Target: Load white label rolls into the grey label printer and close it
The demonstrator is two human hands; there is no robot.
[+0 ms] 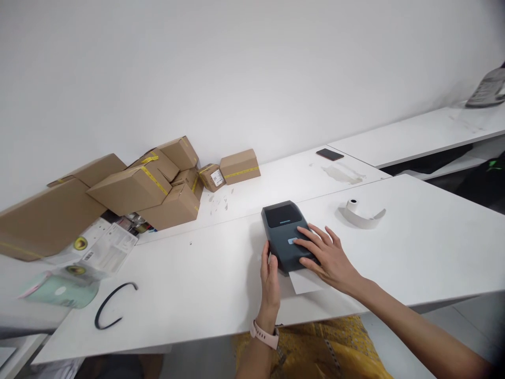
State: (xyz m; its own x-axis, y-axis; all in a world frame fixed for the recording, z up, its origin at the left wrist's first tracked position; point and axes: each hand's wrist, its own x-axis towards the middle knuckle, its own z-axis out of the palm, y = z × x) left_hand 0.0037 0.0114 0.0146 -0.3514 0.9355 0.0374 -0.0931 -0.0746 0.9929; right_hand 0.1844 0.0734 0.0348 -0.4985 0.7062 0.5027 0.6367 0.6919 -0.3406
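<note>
A small dark grey label printer [282,225] sits on the white table [197,284] in front of me. A white label [305,281] sticks out of its front slot. My right hand [329,258] lies flat on the printer's top, fingers spread, fingertips by a small pale button. Against the printer's left side rests my left hand [270,281], fingers straight and held together, with a pale pink watch on the wrist. Neither hand holds anything.
A pile of taped cardboard boxes [134,189] stands at the back left, with packets and plastic bags [63,287] in front. A black curved band [112,305] lies near the front edge. A label roll with a loose strip [361,213] lies right of the printer. A dark phone [329,154] lies further back.
</note>
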